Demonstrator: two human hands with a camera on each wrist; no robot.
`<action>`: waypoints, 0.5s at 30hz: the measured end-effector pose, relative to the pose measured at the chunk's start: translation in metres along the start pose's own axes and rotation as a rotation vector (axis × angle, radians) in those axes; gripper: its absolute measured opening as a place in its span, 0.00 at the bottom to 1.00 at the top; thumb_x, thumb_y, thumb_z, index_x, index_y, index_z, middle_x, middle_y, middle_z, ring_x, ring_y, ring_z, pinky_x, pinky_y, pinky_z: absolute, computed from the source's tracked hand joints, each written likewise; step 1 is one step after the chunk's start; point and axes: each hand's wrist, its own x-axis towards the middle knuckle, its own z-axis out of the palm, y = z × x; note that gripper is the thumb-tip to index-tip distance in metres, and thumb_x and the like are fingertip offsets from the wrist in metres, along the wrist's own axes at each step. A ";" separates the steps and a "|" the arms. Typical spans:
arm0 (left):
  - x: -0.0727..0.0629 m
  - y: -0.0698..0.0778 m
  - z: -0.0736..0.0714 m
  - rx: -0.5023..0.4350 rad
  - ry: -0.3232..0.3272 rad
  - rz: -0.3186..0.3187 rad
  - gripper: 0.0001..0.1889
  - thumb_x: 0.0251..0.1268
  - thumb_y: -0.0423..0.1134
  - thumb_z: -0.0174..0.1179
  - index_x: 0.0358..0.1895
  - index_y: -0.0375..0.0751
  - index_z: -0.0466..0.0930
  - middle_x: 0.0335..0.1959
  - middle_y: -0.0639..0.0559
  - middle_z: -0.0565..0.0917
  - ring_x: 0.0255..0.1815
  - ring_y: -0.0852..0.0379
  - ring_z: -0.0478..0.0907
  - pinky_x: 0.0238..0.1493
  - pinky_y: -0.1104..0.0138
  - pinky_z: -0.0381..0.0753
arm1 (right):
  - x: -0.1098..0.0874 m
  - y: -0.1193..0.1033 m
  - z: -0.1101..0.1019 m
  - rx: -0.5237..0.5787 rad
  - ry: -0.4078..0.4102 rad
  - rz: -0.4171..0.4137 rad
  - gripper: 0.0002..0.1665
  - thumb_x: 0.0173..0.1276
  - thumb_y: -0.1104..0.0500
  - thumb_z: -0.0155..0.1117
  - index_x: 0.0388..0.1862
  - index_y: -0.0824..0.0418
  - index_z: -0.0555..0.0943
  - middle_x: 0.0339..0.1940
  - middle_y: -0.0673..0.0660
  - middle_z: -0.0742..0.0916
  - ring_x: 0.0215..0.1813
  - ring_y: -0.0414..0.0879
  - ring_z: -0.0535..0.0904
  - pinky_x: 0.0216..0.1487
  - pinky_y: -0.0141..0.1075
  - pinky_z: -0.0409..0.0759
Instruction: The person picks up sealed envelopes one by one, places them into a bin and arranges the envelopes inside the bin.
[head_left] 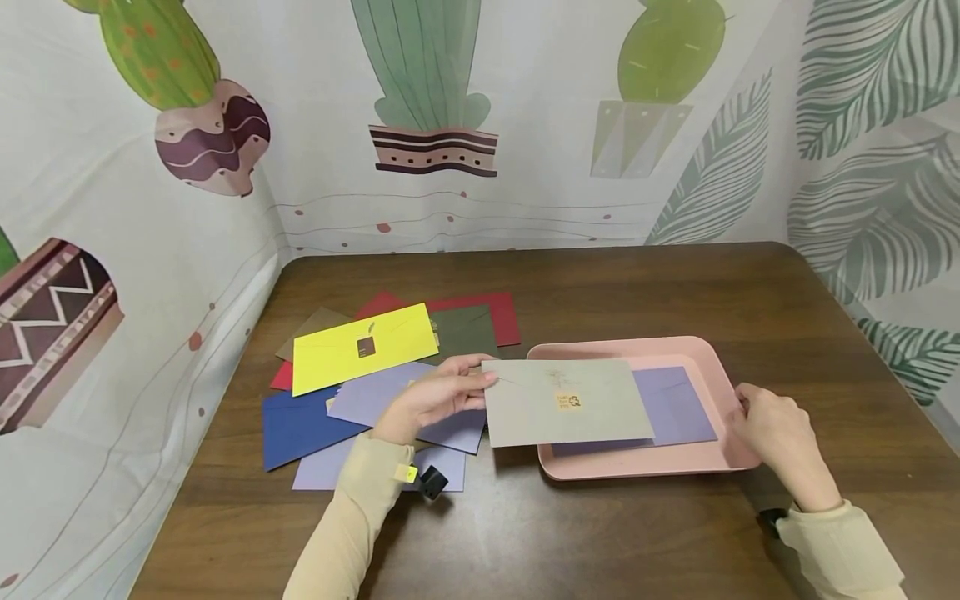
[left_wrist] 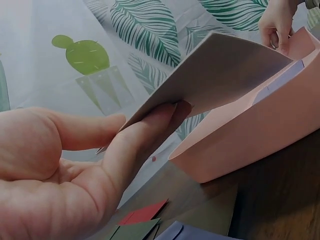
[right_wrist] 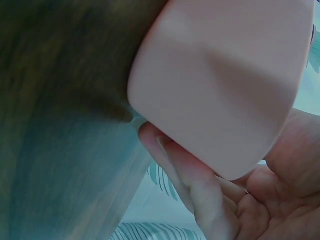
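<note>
My left hand [head_left: 442,392] pinches the left edge of a light grey envelope [head_left: 525,417] with a small gold sticker, thumb on top and fingers underneath. In the left wrist view that envelope [left_wrist: 220,75] slants up over the wall of a pink tray [left_wrist: 250,135]. A lavender envelope [head_left: 675,404] lies in the tray, partly covered by the grey one in the head view. My right hand [head_left: 780,429] grips the tray's right end. The right wrist view has its fingers [right_wrist: 195,170] bent against the edge of the pink tray [right_wrist: 215,85].
Left of the tray, several envelopes overlap on the brown wooden table [head_left: 600,542]: a yellow one [head_left: 330,358], a blue one [head_left: 300,429], a dark green one [head_left: 468,329], a red one [head_left: 506,312] and lavender ones [head_left: 375,396]. A cactus-print cloth [head_left: 540,150] hangs behind the table.
</note>
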 end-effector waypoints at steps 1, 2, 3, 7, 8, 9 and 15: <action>0.001 0.000 0.001 -0.003 0.002 -0.002 0.10 0.74 0.26 0.42 0.53 0.36 0.68 0.41 0.55 0.85 0.40 0.61 0.84 0.46 0.69 0.83 | 0.000 0.000 0.000 0.001 0.000 0.000 0.10 0.60 0.64 0.54 0.38 0.69 0.77 0.28 0.72 0.81 0.25 0.64 0.76 0.26 0.57 0.72; 0.001 0.000 0.002 -0.005 0.001 -0.002 0.10 0.74 0.26 0.42 0.53 0.36 0.68 0.41 0.55 0.85 0.40 0.61 0.84 0.46 0.69 0.83 | 0.000 0.000 0.000 0.001 0.000 -0.002 0.10 0.59 0.64 0.54 0.38 0.69 0.77 0.27 0.71 0.81 0.25 0.64 0.76 0.26 0.57 0.72; 0.002 0.000 0.002 -0.008 0.001 -0.002 0.10 0.74 0.26 0.42 0.53 0.36 0.68 0.41 0.55 0.85 0.40 0.61 0.84 0.45 0.69 0.83 | 0.000 0.000 0.000 0.002 0.003 -0.004 0.10 0.59 0.64 0.54 0.37 0.69 0.77 0.27 0.71 0.81 0.24 0.63 0.75 0.26 0.57 0.72; 0.005 0.001 0.006 -0.009 0.005 -0.006 0.10 0.73 0.25 0.43 0.53 0.36 0.68 0.40 0.55 0.85 0.39 0.61 0.84 0.45 0.68 0.83 | -0.001 0.000 0.000 0.007 0.011 -0.010 0.08 0.58 0.64 0.53 0.35 0.67 0.76 0.25 0.70 0.81 0.24 0.63 0.75 0.25 0.56 0.72; 0.006 0.001 0.008 -0.007 0.006 -0.007 0.11 0.73 0.25 0.42 0.53 0.36 0.68 0.40 0.55 0.85 0.39 0.61 0.84 0.45 0.68 0.83 | -0.001 -0.001 0.000 0.008 0.012 -0.009 0.08 0.58 0.64 0.53 0.34 0.67 0.76 0.25 0.70 0.81 0.24 0.63 0.75 0.25 0.56 0.71; 0.006 0.001 0.009 -0.005 0.007 -0.008 0.11 0.73 0.25 0.42 0.53 0.36 0.68 0.40 0.55 0.85 0.40 0.61 0.84 0.45 0.68 0.83 | -0.001 -0.001 0.000 0.008 0.014 -0.008 0.08 0.57 0.64 0.53 0.34 0.66 0.76 0.25 0.69 0.81 0.24 0.64 0.75 0.24 0.55 0.71; 0.009 0.000 0.016 -0.003 0.004 -0.008 0.11 0.73 0.24 0.42 0.53 0.36 0.67 0.40 0.55 0.86 0.41 0.60 0.84 0.46 0.68 0.83 | -0.001 -0.001 0.000 0.001 0.017 -0.011 0.07 0.57 0.64 0.53 0.33 0.65 0.76 0.25 0.69 0.81 0.25 0.65 0.76 0.26 0.57 0.71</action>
